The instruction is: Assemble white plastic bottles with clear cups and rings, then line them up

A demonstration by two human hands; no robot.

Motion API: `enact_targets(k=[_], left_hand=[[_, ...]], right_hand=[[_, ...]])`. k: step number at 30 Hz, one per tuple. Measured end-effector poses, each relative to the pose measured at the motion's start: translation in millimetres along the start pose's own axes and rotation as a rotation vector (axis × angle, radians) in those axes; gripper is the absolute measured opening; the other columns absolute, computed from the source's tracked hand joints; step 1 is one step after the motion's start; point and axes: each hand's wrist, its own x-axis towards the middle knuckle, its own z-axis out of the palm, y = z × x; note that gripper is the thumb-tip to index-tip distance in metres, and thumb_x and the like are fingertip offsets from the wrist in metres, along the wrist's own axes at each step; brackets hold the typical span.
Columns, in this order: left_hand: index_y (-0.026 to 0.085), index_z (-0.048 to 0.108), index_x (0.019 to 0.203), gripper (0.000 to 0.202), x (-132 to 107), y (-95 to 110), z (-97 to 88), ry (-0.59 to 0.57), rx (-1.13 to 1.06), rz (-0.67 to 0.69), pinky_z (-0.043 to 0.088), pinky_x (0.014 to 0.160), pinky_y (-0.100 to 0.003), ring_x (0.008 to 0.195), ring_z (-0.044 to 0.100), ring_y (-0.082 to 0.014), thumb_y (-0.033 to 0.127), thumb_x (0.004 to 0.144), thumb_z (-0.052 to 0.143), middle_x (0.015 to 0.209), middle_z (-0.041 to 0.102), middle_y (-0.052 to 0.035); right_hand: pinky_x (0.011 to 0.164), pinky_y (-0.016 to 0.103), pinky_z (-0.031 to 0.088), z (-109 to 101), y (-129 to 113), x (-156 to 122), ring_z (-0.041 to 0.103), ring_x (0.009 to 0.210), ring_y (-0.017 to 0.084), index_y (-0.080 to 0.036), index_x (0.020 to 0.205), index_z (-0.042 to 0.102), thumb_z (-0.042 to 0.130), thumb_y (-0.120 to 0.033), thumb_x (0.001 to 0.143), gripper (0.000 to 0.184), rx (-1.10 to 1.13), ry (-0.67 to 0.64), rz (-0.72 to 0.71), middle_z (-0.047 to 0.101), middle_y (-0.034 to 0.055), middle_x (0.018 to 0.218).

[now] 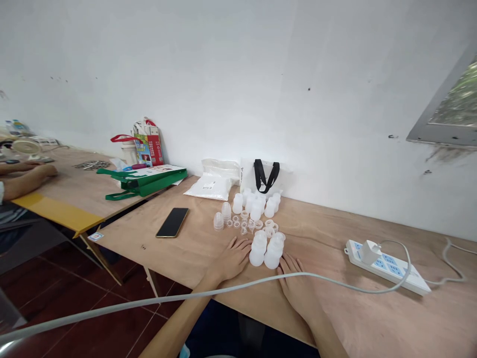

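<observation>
My left hand (231, 259) lies flat on the wooden table (328, 303), fingers stretched out, just left of two white plastic bottles (265, 250). My right hand (298, 286) also rests flat, palm down, with its fingertips close to the right bottle. Neither hand holds anything. Behind the two bottles stand several more small translucent bottles (257, 203), loose rings (244, 223) and caps (218, 221).
A black phone (172, 222) lies left of the bottles. A white power strip (387, 266) with a plugged charger sits at right; its white cable (186, 297) runs across my forearms. White bags (213, 185) lean by the wall. Another person's arm (26, 178) rests on the left table.
</observation>
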Motion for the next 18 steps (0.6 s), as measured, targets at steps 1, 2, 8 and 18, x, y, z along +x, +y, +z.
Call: enact_targets(k=[1,2,8,18], left_hand=[[0.024,0.047,0.147,0.043,0.0,-0.2,0.1,0.004,-0.003,0.002,0.023,0.126,-0.056,0.146,0.043,-0.0248,0.025,0.105,0.037,0.153,0.052,-0.0104],[0.024,0.046,0.147,0.043,0.0,-0.5,0.5,0.009,-0.006,0.005,0.023,0.126,-0.056,0.146,0.043,-0.0246,0.025,0.105,0.037,0.154,0.052,-0.0101],[0.025,0.047,0.148,0.044,0.3,-2.2,3.7,0.009,-0.010,0.001,0.023,0.126,-0.056,0.145,0.043,-0.0249,0.025,0.105,0.037,0.154,0.052,-0.0105],[0.025,0.047,0.148,0.045,1.1,0.1,-3.3,-0.014,-0.063,-0.013,0.021,0.127,-0.058,0.147,0.042,-0.0247,0.022,0.104,0.038,0.155,0.051,-0.0101]], right_hand=[[0.114,0.051,0.042,0.7,0.3,0.1,0.057,0.134,0.028,-0.019,0.138,0.059,0.033,-0.023,0.103,0.044,-0.004,0.007,-0.001,0.065,0.0135,0.141],[0.114,0.051,0.042,1.5,0.7,0.1,0.057,0.133,0.028,-0.019,0.137,0.059,0.032,-0.023,0.103,0.044,-0.006,0.014,-0.001,0.065,0.0135,0.140],[0.114,0.051,0.042,2.4,1.3,-0.2,0.057,0.133,0.028,-0.020,0.138,0.059,0.033,-0.023,0.103,0.044,0.003,0.002,0.006,0.065,0.0131,0.141],[0.113,0.052,0.042,1.4,2.6,-0.2,0.059,0.132,0.029,-0.020,0.136,0.059,0.032,-0.024,0.103,0.043,0.029,-0.008,0.007,0.065,0.0138,0.139]])
